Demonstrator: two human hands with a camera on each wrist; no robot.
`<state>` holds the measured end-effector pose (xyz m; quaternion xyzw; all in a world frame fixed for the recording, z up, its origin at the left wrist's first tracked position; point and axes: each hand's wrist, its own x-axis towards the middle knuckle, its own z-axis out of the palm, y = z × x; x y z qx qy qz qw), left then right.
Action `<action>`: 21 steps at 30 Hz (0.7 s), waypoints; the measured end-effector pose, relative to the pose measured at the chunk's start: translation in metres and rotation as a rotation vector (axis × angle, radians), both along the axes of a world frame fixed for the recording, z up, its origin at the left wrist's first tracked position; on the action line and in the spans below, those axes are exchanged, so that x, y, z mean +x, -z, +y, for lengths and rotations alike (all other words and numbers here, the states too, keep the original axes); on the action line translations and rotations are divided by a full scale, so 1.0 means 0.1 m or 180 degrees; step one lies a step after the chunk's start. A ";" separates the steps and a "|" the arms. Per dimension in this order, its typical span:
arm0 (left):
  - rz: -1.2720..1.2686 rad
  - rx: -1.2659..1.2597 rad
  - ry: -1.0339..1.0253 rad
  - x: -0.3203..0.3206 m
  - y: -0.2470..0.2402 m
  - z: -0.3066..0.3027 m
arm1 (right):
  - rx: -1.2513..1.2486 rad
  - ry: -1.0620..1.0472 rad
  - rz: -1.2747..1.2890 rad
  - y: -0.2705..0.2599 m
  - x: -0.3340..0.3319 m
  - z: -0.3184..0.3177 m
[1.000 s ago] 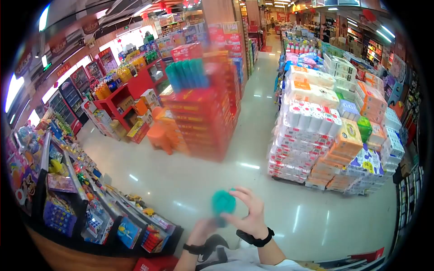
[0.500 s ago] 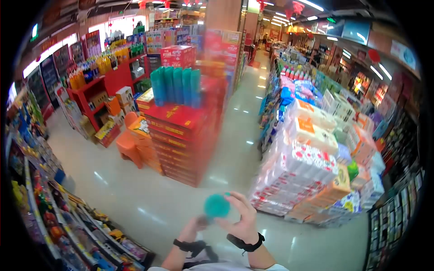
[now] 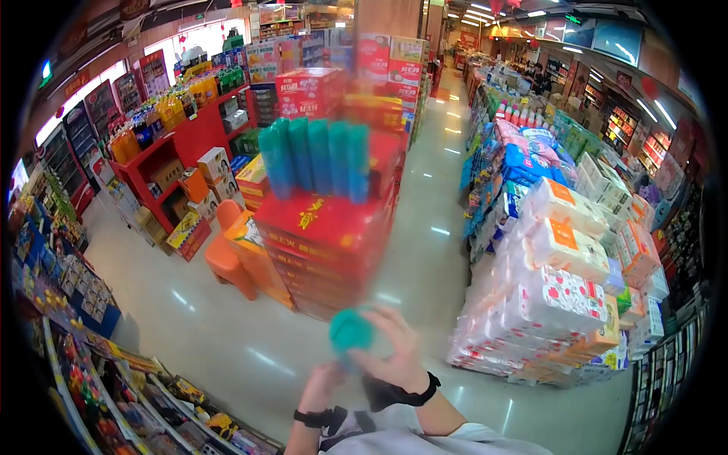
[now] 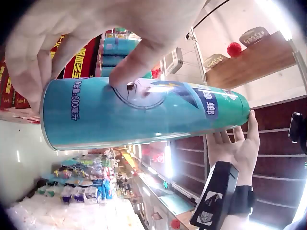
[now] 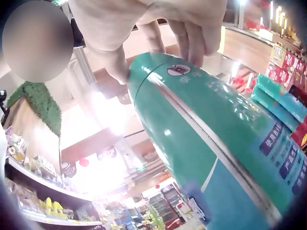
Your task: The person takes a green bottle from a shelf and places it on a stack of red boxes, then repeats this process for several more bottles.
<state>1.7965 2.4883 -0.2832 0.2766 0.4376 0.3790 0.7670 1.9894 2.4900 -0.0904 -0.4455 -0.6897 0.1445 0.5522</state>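
A teal-and-blue aerosol can [image 4: 144, 115] of insect spray lies between my two hands, its round green top [image 3: 350, 331] facing up toward the head camera. Around the lower body of the can, my left hand [image 4: 139, 33] grips with its thumb along the side. At the other end, my right hand [image 5: 158, 24] has thumb and fingers on opposite sides of the green cap [image 5: 156, 64]. In the head view the left hand [image 3: 322, 387] sits below the can and the right hand [image 3: 394, 353] to its right, blurred. Most of the left fingers are hidden there.
Ahead stands a stack of red cartons [image 3: 318, 216] topped with several similar green-blue cans [image 3: 315, 155]. An orange stool [image 3: 227, 254] is beside it. Packs of tissue paper [image 3: 546, 303] pile up at right, and shelves of small goods [image 3: 144, 402] run along the lower left.
The head view has swung, bringing the red carton stack nearer. The can and both hands have shifted slightly left in view, and both hands keep hold of it.
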 end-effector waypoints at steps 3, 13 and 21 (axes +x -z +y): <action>0.0180 0.0322 0.0071 -0.08 -0.17 0.54 | 0.0113 -0.0195 0.0121 0.07 -0.02 0.63; 0.1187 0.0954 -0.0186 -0.37 -0.61 2.40 | 0.0317 -0.0600 0.0426 -0.09 -0.22 2.74; 0.1265 0.0934 -0.0097 -0.44 -0.50 3.62 | 0.0229 -0.0237 0.0236 -0.20 -0.28 3.60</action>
